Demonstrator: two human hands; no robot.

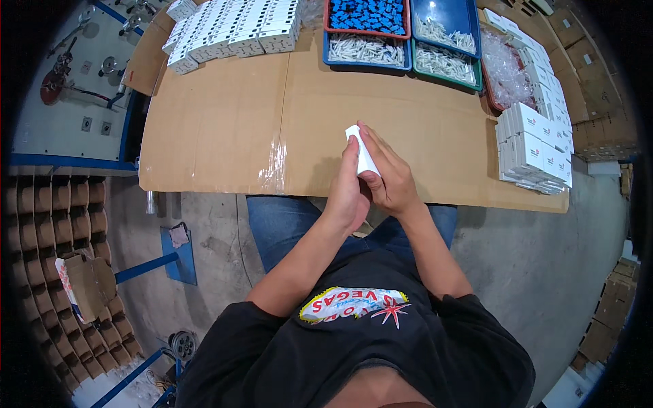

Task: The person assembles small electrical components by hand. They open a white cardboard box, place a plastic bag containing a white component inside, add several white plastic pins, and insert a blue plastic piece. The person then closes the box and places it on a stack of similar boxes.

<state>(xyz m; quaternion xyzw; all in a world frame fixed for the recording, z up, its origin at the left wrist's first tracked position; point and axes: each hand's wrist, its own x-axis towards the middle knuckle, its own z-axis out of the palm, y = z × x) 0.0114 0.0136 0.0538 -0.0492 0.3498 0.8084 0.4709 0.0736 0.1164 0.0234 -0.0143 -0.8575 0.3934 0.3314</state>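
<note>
A small white box [363, 154] is pressed between my two hands, above the near edge of the cardboard-covered table. My left hand [347, 180] closes on it from the left, with the fingers pointing away from me. From the right, my right hand [390, 171] lies along the box, its fingers together and its thumb bent across the near end. The palms hide much of the box, so I cannot tell whether its near end is open or closed.
White boxes stand in rows at the back left [235, 30], with more stacks at the right [537, 146]. Trays of blue parts [367, 15] and white parts [367, 51] sit at the back. Clear plastic bags [505, 75] fill a red tray. The table is covered with cardboard [224, 122].
</note>
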